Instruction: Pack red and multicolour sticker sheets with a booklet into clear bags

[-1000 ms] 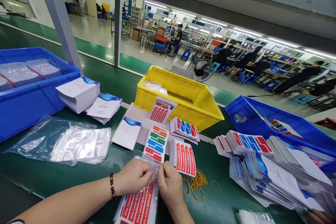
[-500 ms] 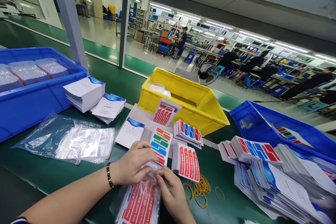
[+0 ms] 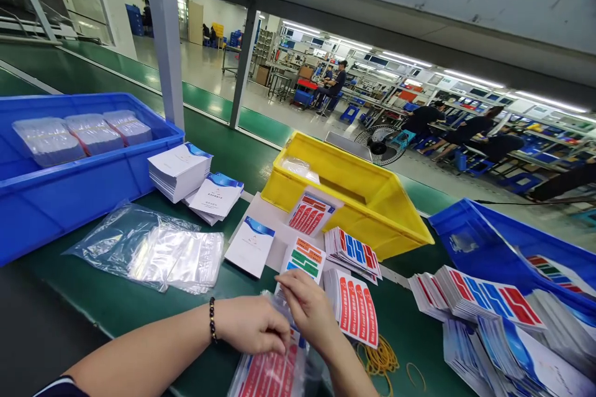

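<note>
Seeing clear bag (image 3: 272,375) with red-striped sheet inside lying on green bench (image 3: 107,304), directly below fingers of left hand (image 3: 254,325), upper film running up between both hands. Curling left fingers inward, thumb and fingertips meeting over bag; not making out whether gripping film. Extending right hand (image 3: 311,310) away from wearer, fingers loosely bent, tips over lower part of multicolour sheet (image 3: 305,257); can't tell if pinching anything. Reading "Max Level" and "Min Level" on red label stack (image 3: 357,310) just right of right hand; finding print on bagged sheet blurred, white booklet (image 3: 251,245) text too small. Angling left forearm in from lower left, right forearm from lower right, crossing close at wrists' front.
</note>
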`<act>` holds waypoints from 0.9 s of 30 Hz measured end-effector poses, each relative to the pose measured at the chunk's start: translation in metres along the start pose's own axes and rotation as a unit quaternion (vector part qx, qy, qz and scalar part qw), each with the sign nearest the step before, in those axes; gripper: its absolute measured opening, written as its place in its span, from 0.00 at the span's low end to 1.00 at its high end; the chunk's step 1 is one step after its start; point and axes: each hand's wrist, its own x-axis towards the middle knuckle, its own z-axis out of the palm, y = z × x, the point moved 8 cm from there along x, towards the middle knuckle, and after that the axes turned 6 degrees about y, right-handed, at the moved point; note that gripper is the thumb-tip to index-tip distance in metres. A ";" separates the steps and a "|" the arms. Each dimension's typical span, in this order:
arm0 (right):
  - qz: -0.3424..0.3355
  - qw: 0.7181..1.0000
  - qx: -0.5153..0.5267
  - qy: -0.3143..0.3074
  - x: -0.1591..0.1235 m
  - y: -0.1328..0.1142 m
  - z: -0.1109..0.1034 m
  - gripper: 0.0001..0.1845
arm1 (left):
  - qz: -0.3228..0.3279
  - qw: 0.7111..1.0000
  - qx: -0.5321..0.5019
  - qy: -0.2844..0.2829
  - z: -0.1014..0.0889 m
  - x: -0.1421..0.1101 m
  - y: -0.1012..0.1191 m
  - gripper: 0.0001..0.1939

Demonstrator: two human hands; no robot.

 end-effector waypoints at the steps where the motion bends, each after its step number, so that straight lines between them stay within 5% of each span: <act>1: -0.015 0.999 -0.029 -0.006 0.010 0.000 0.013 0.12 | -0.002 1.000 -0.017 -0.022 0.007 0.000 -0.003 0.06; 6: -0.067 0.973 -0.215 -0.044 0.040 -0.001 0.070 0.21 | 0.002 0.995 -0.059 -0.083 0.023 -0.005 -0.010 0.05; 9: -0.088 0.963 -0.251 -0.051 0.043 -0.004 0.078 0.10 | 0.020 0.993 -0.088 -0.073 0.019 -0.005 -0.007 0.06; 11: -0.097 0.964 -0.243 -0.038 0.041 -0.005 0.068 0.05 | 0.012 0.991 -0.121 -0.053 0.015 -0.005 -0.007 0.11; 14: -0.117 0.967 -0.221 0.052 0.035 -0.009 0.024 0.10 | -0.027 0.973 -0.227 -0.002 0.007 -0.002 -0.014 0.27; 18: -0.143 0.967 -0.181 0.107 0.013 -0.028 -0.034 0.14 | -0.078 0.879 -0.455 0.114 -0.004 0.004 -0.033 0.44; 20: -0.154 0.973 -0.160 0.062 0.000 -0.040 -0.045 0.16 | -0.091 0.826 -0.535 0.150 -0.005 0.007 -0.040 0.44; 23: -0.147 0.984 -0.099 -0.023 -0.018 -0.048 -0.048 0.13 | -0.100 0.779 -0.595 0.171 -0.004 0.009 -0.042 0.29; 27: -0.026 0.993 -0.099 0.050 -0.015 -0.002 -0.068 0.09 | -0.149 0.761 -0.613 0.153 0.003 0.009 -0.040 0.22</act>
